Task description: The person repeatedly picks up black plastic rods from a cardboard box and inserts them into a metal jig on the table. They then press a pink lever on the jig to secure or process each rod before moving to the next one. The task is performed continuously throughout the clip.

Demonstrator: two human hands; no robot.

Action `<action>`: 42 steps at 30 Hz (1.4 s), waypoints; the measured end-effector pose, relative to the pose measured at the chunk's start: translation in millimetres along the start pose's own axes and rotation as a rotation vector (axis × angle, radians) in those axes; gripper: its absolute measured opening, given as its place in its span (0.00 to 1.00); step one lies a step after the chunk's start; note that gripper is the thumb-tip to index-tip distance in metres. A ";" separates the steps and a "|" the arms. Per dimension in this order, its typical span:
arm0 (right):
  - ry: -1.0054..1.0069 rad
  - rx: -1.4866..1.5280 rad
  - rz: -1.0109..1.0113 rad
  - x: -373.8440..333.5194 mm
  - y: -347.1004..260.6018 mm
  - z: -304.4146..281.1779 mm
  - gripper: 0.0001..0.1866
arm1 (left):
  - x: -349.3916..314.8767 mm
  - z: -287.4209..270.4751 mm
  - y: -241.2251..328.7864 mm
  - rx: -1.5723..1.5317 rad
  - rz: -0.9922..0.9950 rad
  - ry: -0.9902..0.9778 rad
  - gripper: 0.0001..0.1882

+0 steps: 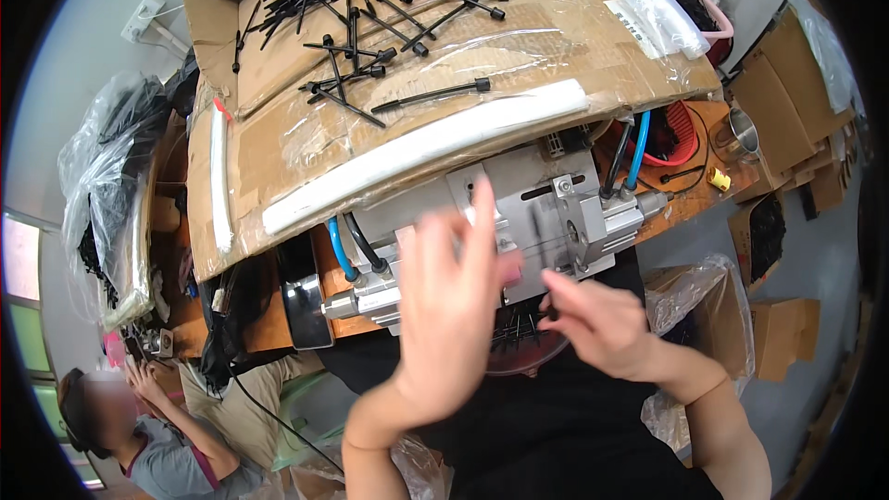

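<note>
My left hand (pixel 440 301) is raised in front of the metal fixture (pixel 472 208), blurred by motion. Its index finger points up and its thumb stands apart from it, with nothing visible between them. To its right, my right hand (pixel 602 324) has its fingertips pinched around a small black piece (pixel 552 312), mostly hidden by the fingers. Clamp cylinders flank the fixture, one at the left (pixel 370 301) and one at the right (pixel 616 222). Below the hands, a round tray (pixel 528 366) holds thin black pieces.
Above the fixture lies a cardboard sheet (pixel 264 143) with scattered black rods with knobbed ends (pixel 435 93). A red basket (pixel 681 134) and a metal cup (pixel 736 134) stand at the right. Blue hoses (pixel 639 153) run to the cylinders. Another person (pixel 185 444) sits at lower left.
</note>
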State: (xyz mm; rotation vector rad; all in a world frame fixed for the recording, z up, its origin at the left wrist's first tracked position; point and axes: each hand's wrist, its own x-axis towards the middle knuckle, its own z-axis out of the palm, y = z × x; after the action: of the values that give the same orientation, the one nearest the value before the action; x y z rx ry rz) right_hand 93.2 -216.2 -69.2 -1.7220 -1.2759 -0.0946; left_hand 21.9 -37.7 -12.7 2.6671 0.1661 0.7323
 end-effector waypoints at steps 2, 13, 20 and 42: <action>-0.049 -0.052 0.031 -17.0 4.1 19.4 0.35 | 52.6 3.9 -13.7 0.111 -0.023 0.064 0.25; -0.174 -0.214 -0.026 -3.1 2.3 30.6 0.31 | 79.8 -0.1 -30.6 -0.141 0.094 0.128 0.11; 0.261 -0.572 -0.155 175.9 66.0 -16.0 0.19 | -73.2 16.9 13.0 -0.091 -0.086 0.067 0.37; -0.085 -0.130 0.036 -20.6 -6.6 33.5 0.31 | 96.3 -43.4 -129.5 0.316 0.021 0.218 0.16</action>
State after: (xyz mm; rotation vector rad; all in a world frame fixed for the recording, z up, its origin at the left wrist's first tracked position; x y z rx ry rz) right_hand 64.0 -206.8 -94.5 -1.8766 -1.3250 -0.0863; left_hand 80.2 115.9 18.0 2.8796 0.3365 1.0845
